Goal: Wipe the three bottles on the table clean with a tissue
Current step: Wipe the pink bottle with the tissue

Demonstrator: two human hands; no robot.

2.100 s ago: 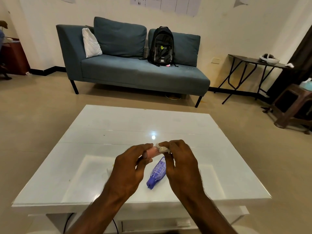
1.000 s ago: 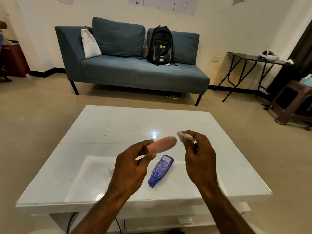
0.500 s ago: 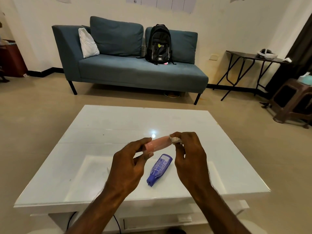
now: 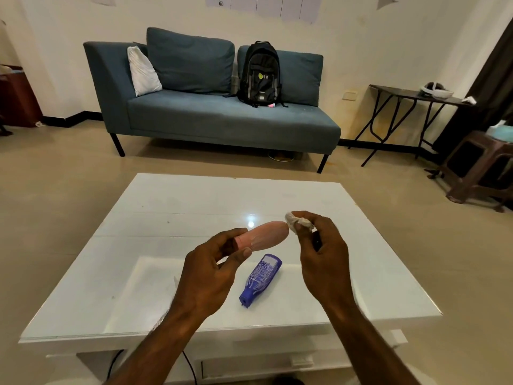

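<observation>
My left hand point(image 4: 206, 276) holds a small pink bottle point(image 4: 266, 235) by its cap end, above the white table point(image 4: 138, 240), with the bottle's rounded end pointing right. My right hand point(image 4: 323, 257) pinches a crumpled white tissue point(image 4: 294, 221) just off that rounded end, barely apart from it. A blue bottle point(image 4: 261, 279) lies on its side on the table between my hands, cap toward me. A bit of something white shows on the table behind my left hand, mostly hidden. I see no third bottle.
The glossy table top reflects a ceiling light. Beyond it stands a blue sofa point(image 4: 222, 118) with a black backpack point(image 4: 259, 75). A dark folding table point(image 4: 410, 97) and brown stools point(image 4: 480, 168) are at the right.
My right hand has pulled the tissue off the pink bottle's end and lifted slightly right, after having pressed it against the bottle half a second ago. The blue bottle has not moved.
</observation>
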